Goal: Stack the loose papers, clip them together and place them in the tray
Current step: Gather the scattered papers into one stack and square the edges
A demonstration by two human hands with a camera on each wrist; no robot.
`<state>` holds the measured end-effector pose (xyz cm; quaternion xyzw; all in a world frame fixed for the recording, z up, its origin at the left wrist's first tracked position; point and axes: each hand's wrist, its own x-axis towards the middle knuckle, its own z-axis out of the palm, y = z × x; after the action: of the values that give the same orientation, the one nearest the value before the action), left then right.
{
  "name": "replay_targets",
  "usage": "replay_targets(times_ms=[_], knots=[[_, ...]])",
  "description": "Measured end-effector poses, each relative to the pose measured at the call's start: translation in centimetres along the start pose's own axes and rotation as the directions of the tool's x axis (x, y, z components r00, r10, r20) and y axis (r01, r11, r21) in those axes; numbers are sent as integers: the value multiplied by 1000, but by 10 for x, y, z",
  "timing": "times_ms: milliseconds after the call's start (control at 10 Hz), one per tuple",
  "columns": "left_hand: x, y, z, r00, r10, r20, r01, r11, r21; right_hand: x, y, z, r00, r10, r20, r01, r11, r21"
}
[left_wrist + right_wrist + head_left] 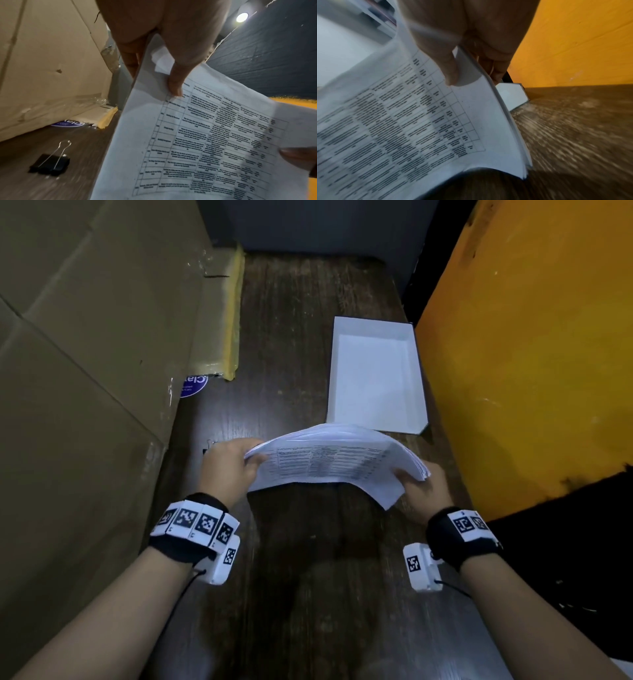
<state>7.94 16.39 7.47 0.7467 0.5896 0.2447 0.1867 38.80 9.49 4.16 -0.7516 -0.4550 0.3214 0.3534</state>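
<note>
A stack of printed papers with a table on the top sheet hangs above the dark wooden table, bowed upward in the middle. My left hand grips its left edge, thumb on top. My right hand grips the right edge, thumb on the top sheet, fingers under the stack. The papers fill the left wrist view, and the papers fill the right wrist view. A black binder clip lies on the table left of the papers, mostly hidden behind my left hand in the head view. The white tray stands empty just beyond the papers.
A large cardboard box walls off the left side, with a blue round sticker at its foot. An orange panel stands close on the right, touching the tray's side. A dark wall closes the far end.
</note>
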Motion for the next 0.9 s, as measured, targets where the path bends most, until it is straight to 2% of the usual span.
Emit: replay_targets(times_ms=[100,200,300,400,500,600,700,800,900], knots=[[-3,0,-4,998,41,50,-42,999,24,5,5,0,999,27,18,-28,1000,7],[-2,1,-6,978,-25,206,-8,988,157,7,7,3,988,58,141,-28,979,-203],[12,5,-17,961,-94,259,58,988,143,17,-9,-6,997,-2,83,17,984,-175],[28,7,-40,915,-145,378,143,989,34,38,-36,-23,989,-70,133,96,974,-206],[37,10,-57,803,-148,578,112,989,98,56,-65,-46,968,-84,237,164,925,-342],[40,29,-52,747,-83,660,139,990,-33,67,-95,-59,900,-130,416,332,823,-462],[36,66,-31,779,159,606,129,906,-403,62,-123,-52,811,-158,563,497,694,-521],[28,97,-12,833,229,504,102,832,-545,56,-137,-39,746,-178,642,580,647,-495],[28,91,-6,903,50,427,220,800,-559,53,-128,-45,797,-310,518,519,792,-323]])
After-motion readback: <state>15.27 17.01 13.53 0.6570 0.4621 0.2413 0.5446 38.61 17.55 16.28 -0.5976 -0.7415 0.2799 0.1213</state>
